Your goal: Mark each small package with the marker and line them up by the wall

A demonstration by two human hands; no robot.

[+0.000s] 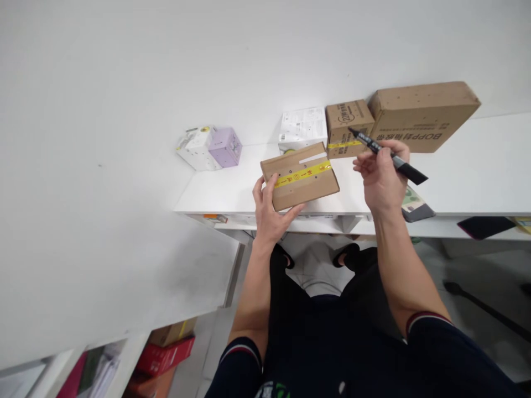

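Observation:
A small cardboard box [305, 193] with yellow printed tape and a white strip on its top is tilted above the front of the white desk. My left hand [271, 215] grips it at its left and near edges, thumb along the near side. My right hand [385, 179] is raised to the right of the box, closed around a black marker [412, 172]. The marker's dark tip points up and left, towards the larger boxes and apart from the small box. Whether the tip is capped I cannot tell.
Along the wall stand a white box [305, 122], a taped brown box [348, 116] and a large carton [423, 105]. White and purple boxes [226, 148] sit at the desk's [489, 171] left end. A phone-like dark object [418, 213] lies by the front edge, beside my right wrist.

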